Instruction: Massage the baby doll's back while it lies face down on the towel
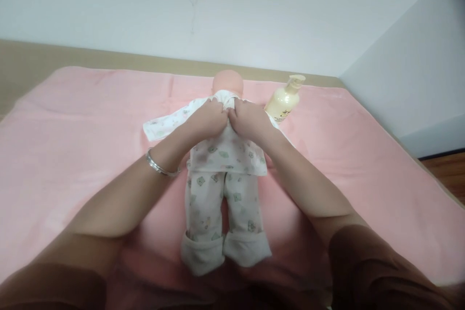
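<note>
A baby doll (228, 82) lies on a pink sheet with its head pointing away from me. It wears a white printed top (228, 157) and matching printed trousers (205, 203) with turned-up cuffs. My left hand (212, 118) and my right hand (249, 118) meet at the upper chest, just below the neck. Both are closed on the top's cloth, fingers pinched together close to each other. One sleeve of the top stretches out to the left; the other is partly covered by my right arm. Whatever fastening sits between my fingers is hidden.
A pale yellow pump bottle (283, 101) stands tilted in view to the right of the doll's head, close to my right hand. The pink sheet (90, 155) covers the bed or table, whose tan edge (119, 60) runs along a white wall (109, 5).
</note>
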Demonstrator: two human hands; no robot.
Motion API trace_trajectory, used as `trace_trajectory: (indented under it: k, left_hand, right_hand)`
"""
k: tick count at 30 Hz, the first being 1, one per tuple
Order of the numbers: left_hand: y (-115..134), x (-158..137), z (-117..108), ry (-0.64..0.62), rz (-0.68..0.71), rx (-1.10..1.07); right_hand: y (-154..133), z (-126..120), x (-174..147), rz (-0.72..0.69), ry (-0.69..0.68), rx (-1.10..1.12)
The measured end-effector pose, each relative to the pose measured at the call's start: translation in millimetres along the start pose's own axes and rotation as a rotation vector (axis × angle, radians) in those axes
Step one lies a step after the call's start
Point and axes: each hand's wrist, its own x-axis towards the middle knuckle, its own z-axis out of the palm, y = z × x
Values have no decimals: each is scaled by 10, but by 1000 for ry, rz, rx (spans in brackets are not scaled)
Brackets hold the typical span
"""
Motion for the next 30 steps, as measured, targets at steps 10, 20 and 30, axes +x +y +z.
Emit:
trace_trajectory:
  k: [10,20,30]
  left_hand:
    - [-19,77,302,207,-130,-70]
    - [-44,71,332,205,-114,-67]
    - [69,-32,81,20,-85,-157]
  right_hand:
    - [-225,-30,-221,-81,-39,-204]
    - [-19,193,81,25,110,102]
    - [-41,45,-1,24,27,59]
